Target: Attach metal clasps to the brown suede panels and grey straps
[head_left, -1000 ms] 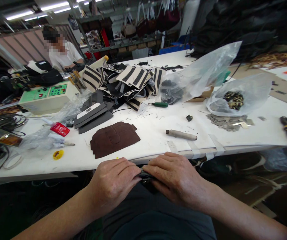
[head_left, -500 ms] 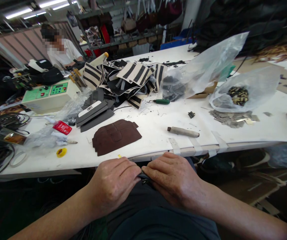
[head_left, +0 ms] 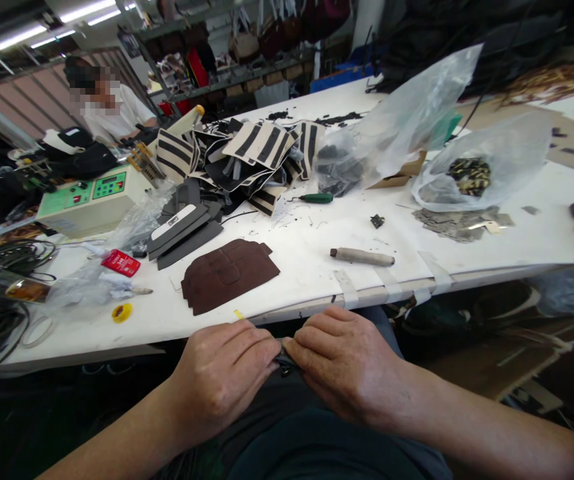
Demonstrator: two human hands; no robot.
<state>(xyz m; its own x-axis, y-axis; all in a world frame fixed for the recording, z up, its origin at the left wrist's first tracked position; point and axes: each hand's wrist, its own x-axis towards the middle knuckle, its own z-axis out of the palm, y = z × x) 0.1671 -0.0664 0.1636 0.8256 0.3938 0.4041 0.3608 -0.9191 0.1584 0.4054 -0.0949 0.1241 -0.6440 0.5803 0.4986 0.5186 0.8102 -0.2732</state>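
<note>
My left hand (head_left: 227, 373) and my right hand (head_left: 344, 363) meet in front of my lap, just below the table's near edge. Both are closed, thumbs and fingertips pinching a dark piece (head_left: 287, 360) with a small metallic bit on its underside. Most of that piece is hidden by my fingers, so its kind is unclear. On the table beyond my left hand lies a dark brown leather panel (head_left: 231, 273) with stitched outlines. A grey, wrapped rod-like tool (head_left: 361, 257) lies beyond my right hand.
Striped panels (head_left: 257, 147) are piled mid-table, with a green-handled tool (head_left: 315, 199) before them. Plastic bags (head_left: 497, 180) of small parts stand right. At left are a control box (head_left: 94, 197), red bottle (head_left: 121, 262) and yellow tape roll (head_left: 121, 313). A person (head_left: 111, 107) works behind.
The camera view has shifted slightly, moving the table things a little leftward. My hands keep their pinch on the dark piece, with hardly any movement.
</note>
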